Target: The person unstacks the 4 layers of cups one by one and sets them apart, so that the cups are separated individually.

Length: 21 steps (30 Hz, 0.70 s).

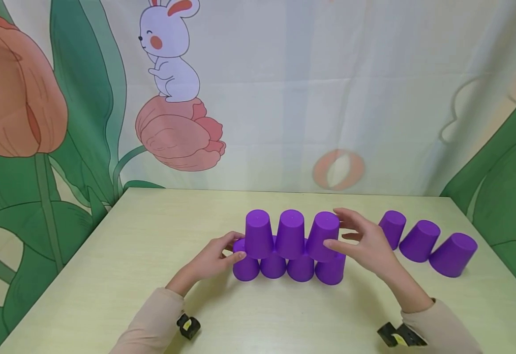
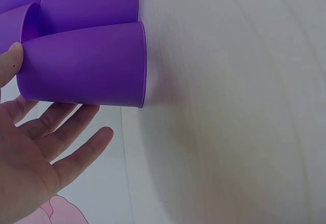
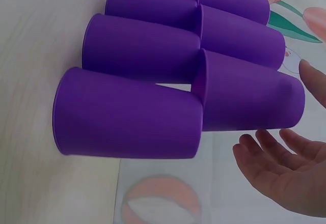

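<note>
Several upside-down purple cups stand in a row, with a second row of three upside-down purple cups across their bases. My left hand (image 1: 213, 256) loosely holds the leftmost lower cup (image 2: 84, 66), its thumb at the base and its fingers along the far side. The little finger is clear of that cup. Around the rightmost upper cup (image 3: 252, 91), my right hand (image 1: 366, 241) is spread, thumb on the near side and fingers beyond. In the right wrist view, gaps show between that cup and the right hand's thumb and fingers.
Three more upside-down purple cups stand at the right of the pale wooden table (image 1: 151, 314), one of them the rightmost cup (image 1: 453, 254). A printed curtain (image 1: 262, 98) with a rabbit and tulips hangs behind the table's far edge.
</note>
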Motion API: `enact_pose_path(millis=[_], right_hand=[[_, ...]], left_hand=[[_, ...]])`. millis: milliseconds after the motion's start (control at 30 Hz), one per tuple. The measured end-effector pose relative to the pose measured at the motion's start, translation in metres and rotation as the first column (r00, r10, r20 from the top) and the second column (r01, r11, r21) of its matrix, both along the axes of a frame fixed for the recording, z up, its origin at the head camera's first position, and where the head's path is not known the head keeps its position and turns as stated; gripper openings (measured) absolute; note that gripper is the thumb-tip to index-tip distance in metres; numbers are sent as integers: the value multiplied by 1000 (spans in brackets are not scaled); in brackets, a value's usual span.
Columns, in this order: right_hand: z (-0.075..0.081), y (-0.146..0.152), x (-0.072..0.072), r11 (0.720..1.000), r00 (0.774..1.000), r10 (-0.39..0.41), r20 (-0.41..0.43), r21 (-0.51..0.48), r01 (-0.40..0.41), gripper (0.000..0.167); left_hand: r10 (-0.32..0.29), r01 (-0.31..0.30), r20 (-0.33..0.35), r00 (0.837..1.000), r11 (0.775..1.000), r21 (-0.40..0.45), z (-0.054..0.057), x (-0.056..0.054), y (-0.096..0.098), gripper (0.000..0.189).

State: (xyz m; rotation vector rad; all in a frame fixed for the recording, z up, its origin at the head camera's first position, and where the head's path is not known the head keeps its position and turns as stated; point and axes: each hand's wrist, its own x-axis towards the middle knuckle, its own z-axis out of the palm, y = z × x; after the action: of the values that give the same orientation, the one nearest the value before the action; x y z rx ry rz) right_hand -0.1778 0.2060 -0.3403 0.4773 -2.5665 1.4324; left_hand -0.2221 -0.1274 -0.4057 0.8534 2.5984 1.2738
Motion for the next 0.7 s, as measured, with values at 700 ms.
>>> enact_pose_path(millis=[700], right_hand=[[1,-7,1,998,998,-57,22,-30,58,53]], left_hand=[[0,0,5,1000,1000,7,-1,0,0,36]])
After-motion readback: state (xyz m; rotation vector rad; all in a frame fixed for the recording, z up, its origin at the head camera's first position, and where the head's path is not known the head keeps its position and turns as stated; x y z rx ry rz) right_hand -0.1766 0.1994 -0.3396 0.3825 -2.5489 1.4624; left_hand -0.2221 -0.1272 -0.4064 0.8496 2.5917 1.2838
